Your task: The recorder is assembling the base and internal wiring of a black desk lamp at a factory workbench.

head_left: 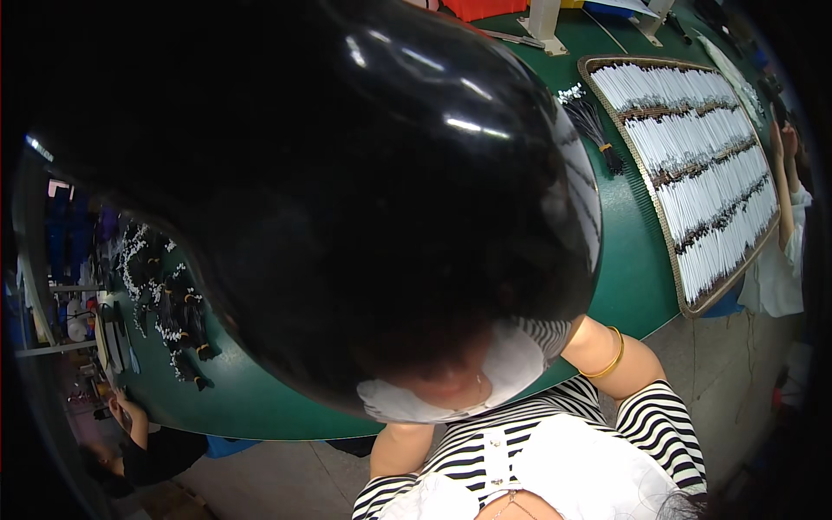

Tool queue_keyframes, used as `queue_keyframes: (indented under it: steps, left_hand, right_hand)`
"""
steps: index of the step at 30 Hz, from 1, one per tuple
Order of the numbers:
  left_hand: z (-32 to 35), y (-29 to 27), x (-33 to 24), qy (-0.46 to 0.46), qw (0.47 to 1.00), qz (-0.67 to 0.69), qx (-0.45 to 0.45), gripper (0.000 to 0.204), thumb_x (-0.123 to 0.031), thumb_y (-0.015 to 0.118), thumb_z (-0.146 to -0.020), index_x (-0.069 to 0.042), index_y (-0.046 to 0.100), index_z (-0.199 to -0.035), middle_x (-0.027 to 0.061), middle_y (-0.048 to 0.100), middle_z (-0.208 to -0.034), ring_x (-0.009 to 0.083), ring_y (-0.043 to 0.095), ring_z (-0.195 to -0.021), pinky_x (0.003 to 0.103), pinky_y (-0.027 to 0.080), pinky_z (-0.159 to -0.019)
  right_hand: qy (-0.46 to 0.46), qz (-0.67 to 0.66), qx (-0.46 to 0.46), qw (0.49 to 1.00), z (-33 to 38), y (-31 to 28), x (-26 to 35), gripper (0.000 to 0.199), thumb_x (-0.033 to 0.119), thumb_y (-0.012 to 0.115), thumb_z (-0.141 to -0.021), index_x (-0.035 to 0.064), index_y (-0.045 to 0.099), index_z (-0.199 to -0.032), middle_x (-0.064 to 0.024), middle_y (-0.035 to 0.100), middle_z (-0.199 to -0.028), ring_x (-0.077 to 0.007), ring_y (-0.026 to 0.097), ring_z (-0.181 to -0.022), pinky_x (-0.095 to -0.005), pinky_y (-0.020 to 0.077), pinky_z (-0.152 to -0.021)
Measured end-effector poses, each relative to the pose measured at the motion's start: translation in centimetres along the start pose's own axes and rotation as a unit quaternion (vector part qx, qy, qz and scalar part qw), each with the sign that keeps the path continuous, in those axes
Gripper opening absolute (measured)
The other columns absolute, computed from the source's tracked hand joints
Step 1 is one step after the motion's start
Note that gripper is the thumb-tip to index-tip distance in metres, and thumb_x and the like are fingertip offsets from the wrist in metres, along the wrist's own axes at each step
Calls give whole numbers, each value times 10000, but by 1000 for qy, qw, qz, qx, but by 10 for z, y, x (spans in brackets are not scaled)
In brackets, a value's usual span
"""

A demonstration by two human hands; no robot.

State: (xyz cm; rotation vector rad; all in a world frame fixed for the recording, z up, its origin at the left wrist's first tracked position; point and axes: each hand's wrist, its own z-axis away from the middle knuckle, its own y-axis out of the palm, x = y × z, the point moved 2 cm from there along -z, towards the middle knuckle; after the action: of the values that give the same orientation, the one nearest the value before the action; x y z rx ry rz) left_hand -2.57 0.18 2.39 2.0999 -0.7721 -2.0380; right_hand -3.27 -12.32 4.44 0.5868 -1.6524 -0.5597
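Note:
A large glossy black rounded shape (364,225), perhaps a lamp shade, fills the middle of the head view and covers both my hands. Only the bare part of my left forearm (403,448) shows below its lower rim. My right forearm (620,357), with a gold bangle (614,354) on it, reaches behind the shape's lower right side. Whatever either hand touches or holds is hidden. The forearms lead in over the near edge of a green table (637,277).
At right lies a framed tray (672,238) packed with rows of white-sleeved black pieces. A bundle of black wires (598,134) rests beside it; more wire bundles (178,303) lie at left. A red bin (485,7) stands at the back. Other people's hands (128,414) (787,143) show at both sides.

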Motion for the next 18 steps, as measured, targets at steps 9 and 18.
queue_keyframes:
  steps: [9,18]
  left_hand:
    - [5,-6,4,13,999,-37,-1,299,104,485,-670,48,463,-963,109,511,-931,173,502,-848,295,377,-792]
    - [3,-2,2,12,999,-39,5,306,107,491,-662,46,465,-961,102,510,-932,186,498,-861,302,374,-796]
  right_hand:
    - [47,156,0,987,0,0,-1,117,41,597,-669,4,507,-734,-13,510,-671,-56,476,-631,-182,390,-584]
    - [15,123,5,992,-1,-1,-7,104,40,589,-677,-12,538,-751,-20,520,-679,-60,481,-639,-185,392,-583]
